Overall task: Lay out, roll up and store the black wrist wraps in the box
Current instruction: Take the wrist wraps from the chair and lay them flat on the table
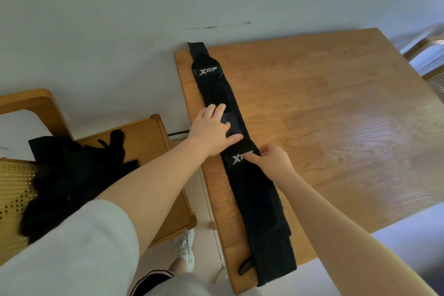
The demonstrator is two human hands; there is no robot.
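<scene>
Two black wrist wraps are seen laid end to end in one long strip along the left edge of the wooden table [336, 108]. The far wrist wrap [217, 89] is stretched away from the fingers toward the wall, its white logo patch [207, 71] lying well beyond the fingertips. The near wrist wrap [262, 214] is stretched back from the fingers toward the table's near edge, where its end hangs slightly over.

The left hand [211, 131] is pressed flat on the strip just where the two wraps meet, with its fingers [219, 109] straight and spread and its thumb extended across the fabric; nothing is gripped by it. The right hand [272, 160] is placed just beside it on the near wrap's logo patch [239, 157], which is partly covered by its curled fingers; whether the fabric edge is actually pinched cannot be told.

To the left of the left hand, apart from the table, black garments [72, 175] are piled on a wooden chair [149, 142]. A white shoe [186, 246] is visible on the floor below.
</scene>
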